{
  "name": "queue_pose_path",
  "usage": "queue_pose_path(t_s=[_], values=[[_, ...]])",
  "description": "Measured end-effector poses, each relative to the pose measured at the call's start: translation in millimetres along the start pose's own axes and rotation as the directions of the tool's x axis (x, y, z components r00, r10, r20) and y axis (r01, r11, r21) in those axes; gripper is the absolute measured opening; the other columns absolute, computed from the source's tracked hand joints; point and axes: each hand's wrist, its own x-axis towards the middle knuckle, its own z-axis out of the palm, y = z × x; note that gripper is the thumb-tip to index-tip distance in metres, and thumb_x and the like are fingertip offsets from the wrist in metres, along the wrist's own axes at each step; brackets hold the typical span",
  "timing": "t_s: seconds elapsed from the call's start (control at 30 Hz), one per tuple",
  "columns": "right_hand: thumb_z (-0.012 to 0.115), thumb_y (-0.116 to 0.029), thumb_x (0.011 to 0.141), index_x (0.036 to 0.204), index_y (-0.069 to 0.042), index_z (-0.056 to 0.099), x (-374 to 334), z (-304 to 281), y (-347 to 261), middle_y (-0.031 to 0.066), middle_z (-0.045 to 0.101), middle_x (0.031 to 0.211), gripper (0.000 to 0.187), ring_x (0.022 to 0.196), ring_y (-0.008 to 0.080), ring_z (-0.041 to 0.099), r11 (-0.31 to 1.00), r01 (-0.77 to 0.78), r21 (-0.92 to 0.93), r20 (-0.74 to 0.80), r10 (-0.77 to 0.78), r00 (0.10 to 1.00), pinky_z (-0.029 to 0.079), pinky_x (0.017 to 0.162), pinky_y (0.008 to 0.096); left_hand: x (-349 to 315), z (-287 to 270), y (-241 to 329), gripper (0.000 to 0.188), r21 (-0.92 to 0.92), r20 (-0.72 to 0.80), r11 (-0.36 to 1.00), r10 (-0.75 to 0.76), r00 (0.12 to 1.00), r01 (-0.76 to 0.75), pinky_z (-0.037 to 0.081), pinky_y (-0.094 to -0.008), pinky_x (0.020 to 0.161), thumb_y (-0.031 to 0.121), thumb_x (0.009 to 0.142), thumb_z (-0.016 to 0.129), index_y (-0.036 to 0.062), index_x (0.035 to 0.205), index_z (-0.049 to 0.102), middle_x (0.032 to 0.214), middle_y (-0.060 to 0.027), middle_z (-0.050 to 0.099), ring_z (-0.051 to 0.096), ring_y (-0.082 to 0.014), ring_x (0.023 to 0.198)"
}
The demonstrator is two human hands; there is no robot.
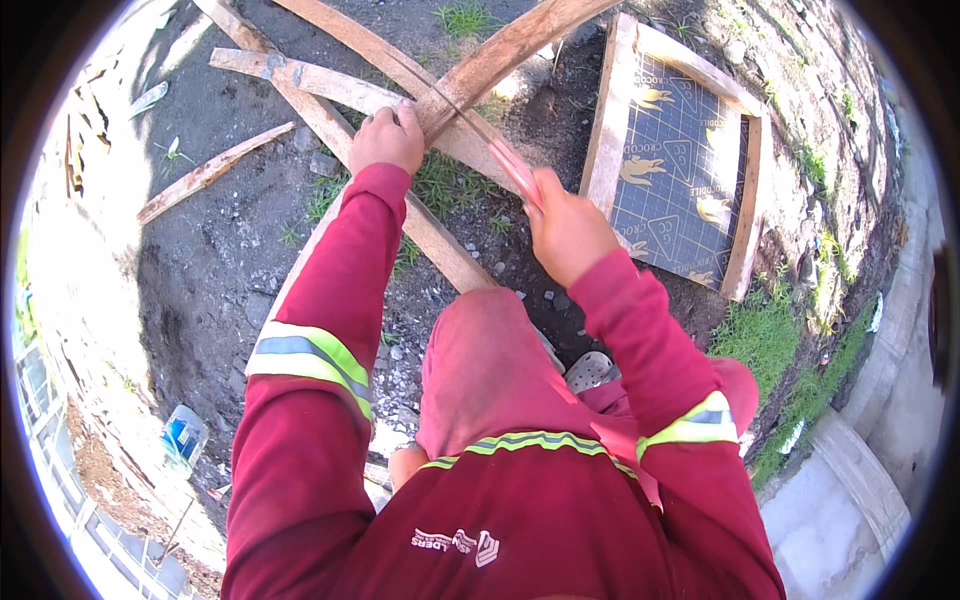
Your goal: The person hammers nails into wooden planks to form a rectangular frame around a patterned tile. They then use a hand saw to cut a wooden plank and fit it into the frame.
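My right hand (570,228) is closed round the pinkish-red handle of a handsaw (513,160). Its thin blade, seen nearly edge-on, points up and left across a thick wooden plank (500,65). Close to the blade, my left hand (388,140) grips the lower end of this plank, fingers bent over the wood. Beneath the plank lie crossed lengths of timber: a paler board (330,84) and a long slanting one (445,250) that reaches down to my knee. Whether the blade has cut into the plank is hidden from this angle.
On the right lies a wooden frame (610,110) with a dark printed panel (670,170) in it. A loose stick (215,172) rests on the soil at left, with a clear container with blue on it (184,440) lower down. Grass and a concrete edge (865,480) border the right.
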Motion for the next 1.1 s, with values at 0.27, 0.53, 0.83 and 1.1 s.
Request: queue_pose_path(t_s=[0.27, 0.53, 0.83, 1.1], values=[[0.059, -0.014, 0.090, 0.124, -0.006, 0.044, -58, -62, -31, 0.0232, 0.063, 0.076, 0.038, 0.069, 0.0439, 0.064, 0.976, -0.172, -0.137, 0.131, 0.190, 0.973, 0.050, 0.057, 0.0518, -2, 13, -6, 0.053, -0.012, -0.074, 1.000, 0.001, 0.997, -0.002, 0.049, -0.0498, 0.085, 0.046, 0.097, 0.038, 0.0025, 0.096, 0.068, 0.098, -0.0238, 0.066, 0.064, -0.0418, 0.093], [0.054, -0.015, 0.092, 0.108, -0.005, 0.044, -29, -19, -3, 0.0250, 0.061, 0.067, 0.021, 0.067, 0.0447, 0.063, 1.000, -0.028, -0.003, 0.007, 0.028, 1.000, 0.048, 0.060, 0.0543, -2, 0, -1, 0.053, -0.004, -0.018, 1.000, 0.006, 1.000, -0.007, 0.048, -0.0497, 0.086, 0.045, 0.097, 0.038, 0.0001, 0.098, 0.067, 0.099, -0.0252, 0.066, 0.063, -0.0417, 0.093], [0.055, -0.018, 0.093, 0.113, -0.004, 0.047, -13, -38, -19, 0.0244, 0.064, 0.075, 0.026, 0.069, 0.0438, 0.064, 0.984, -0.139, -0.107, 0.168, 0.156, 0.973, 0.052, 0.060, 0.0506, 0, 8, -5, 0.052, -0.009, -0.035, 1.000, 0.008, 0.999, -0.008, 0.047, -0.0492, 0.088, 0.043, 0.098, 0.036, 0.0010, 0.101, 0.067, 0.101, -0.0244, 0.065, 0.062, -0.0410, 0.098], [0.058, -0.014, 0.090, 0.118, -0.006, 0.046, -63, -55, -15, 0.0253, 0.063, 0.078, 0.031, 0.071, 0.0433, 0.064, 0.985, -0.154, -0.080, 0.122, 0.163, 0.979, 0.051, 0.060, 0.0520, -2, 3, -3, 0.052, -0.039, -0.043, 0.999, 0.015, 0.999, -0.016, 0.048, -0.0493, 0.086, 0.043, 0.097, 0.038, -0.0003, 0.099, 0.067, 0.097, -0.0250, 0.066, 0.063, -0.0419, 0.093]])
